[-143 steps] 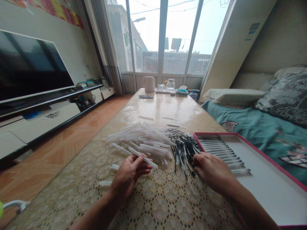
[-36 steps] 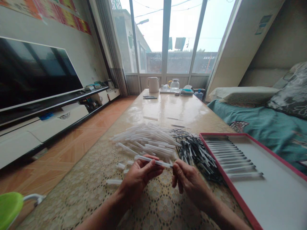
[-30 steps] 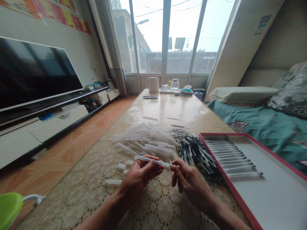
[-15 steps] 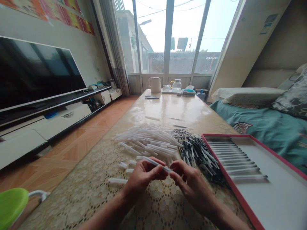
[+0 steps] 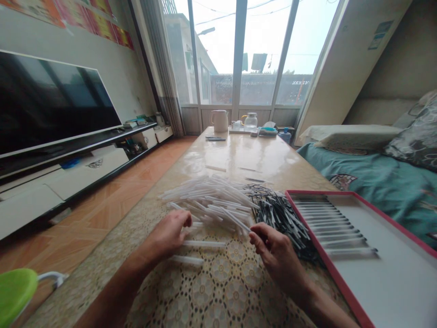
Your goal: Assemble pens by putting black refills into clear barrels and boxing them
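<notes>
My right hand pinches the near end of a slim translucent pen barrel, which slants up and leftward over a heap of similar white barrels. On the left, my left hand is low over the table with its fingers curled down; whatever they hold, if anything, is hidden. Beside that hand lie a loose barrel and another tube. A pile of thin black and white pen pieces spreads to the right of the heap.
A red-rimmed shallow box on the right holds a row of dark-ended pens. The table has a patterned cover. At its far end stand a jug, a glass pot and a tissue pack. A green stool is lower left.
My hands have parted. The left let go of the pen barrel and moved left to the loose tubes; the right keeps the barrel and has shifted slightly right.
</notes>
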The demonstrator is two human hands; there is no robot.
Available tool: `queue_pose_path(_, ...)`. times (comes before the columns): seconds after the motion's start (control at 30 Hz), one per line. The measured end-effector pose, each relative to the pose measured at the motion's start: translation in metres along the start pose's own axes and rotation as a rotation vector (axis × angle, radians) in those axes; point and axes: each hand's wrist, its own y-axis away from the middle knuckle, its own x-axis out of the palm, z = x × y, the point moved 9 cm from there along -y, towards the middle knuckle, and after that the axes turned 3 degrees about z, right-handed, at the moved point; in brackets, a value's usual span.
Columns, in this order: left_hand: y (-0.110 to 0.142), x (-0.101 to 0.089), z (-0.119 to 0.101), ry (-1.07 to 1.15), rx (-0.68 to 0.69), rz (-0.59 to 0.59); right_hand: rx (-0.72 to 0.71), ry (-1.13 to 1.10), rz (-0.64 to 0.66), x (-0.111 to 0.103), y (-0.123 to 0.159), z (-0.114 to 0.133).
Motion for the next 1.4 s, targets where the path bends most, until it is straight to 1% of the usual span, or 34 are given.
queue_pose_path(0.07, 0.001, 0.004, 0.005, -0.043, -0.012, 0.021, 0.005, 0.003, 0.007, 0.002, 0.001, -0.003)
queue_pose_path(0.17, 0.0, 0.008, 0.009, -0.073, -0.035, 0.02, 0.023, -0.005, 0.024, 0.005, 0.001, -0.008)
queue_pose_path(0.23, -0.001, 0.007, 0.009, -0.06, -0.035, 0.01, 0.019, -0.012, 0.022, 0.005, 0.0, -0.008)
queue_pose_path(0.3, -0.002, 0.003, 0.005, 0.004, -0.032, -0.006, -0.009, -0.014, -0.004, 0.002, -0.001, -0.005)
queue_pose_path(0.37, -0.003, -0.001, -0.002, 0.143, -0.027, -0.015, -0.06, -0.011, -0.045, -0.003, -0.001, 0.001)
queue_pose_path(0.43, -0.003, 0.0, -0.011, 0.354, -0.012, 0.007, -0.116, -0.001, -0.079, -0.008, 0.0, 0.009)
queue_pose_path(0.5, -0.003, 0.006, -0.022, 0.582, 0.008, 0.065, -0.163, 0.017, -0.096, -0.011, 0.001, 0.016)
queue_pose_path(0.57, -0.004, 0.013, -0.028, 0.748, 0.012, 0.102, -0.191, 0.043, -0.091, -0.012, 0.002, 0.02)
queue_pose_path(0.63, -0.004, 0.018, -0.03, 0.849, 0.002, 0.109, -0.202, 0.063, -0.081, -0.011, 0.003, 0.021)
queue_pose_path(0.73, -0.005, 0.023, -0.025, 0.94, -0.04, 0.097, -0.215, 0.077, -0.08, -0.011, 0.003, 0.021)
queue_pose_path(0.83, -0.006, 0.026, -0.018, 0.998, -0.093, 0.085, -0.233, 0.084, -0.087, -0.011, 0.003, 0.021)
queue_pose_path(0.93, -0.005, 0.03, -0.016, 1.021, -0.12, 0.108, -0.232, 0.086, -0.088, -0.011, 0.003, 0.021)
queue_pose_path(1.13, -0.004, 0.034, -0.021, 1.046, -0.095, 0.142, -0.242, 0.079, -0.063, -0.01, 0.002, 0.02)
queue_pose_path(1.4, -0.003, 0.041, -0.022, 1.07, -0.096, 0.208, -0.269, 0.051, -0.035, -0.01, -0.001, 0.016)
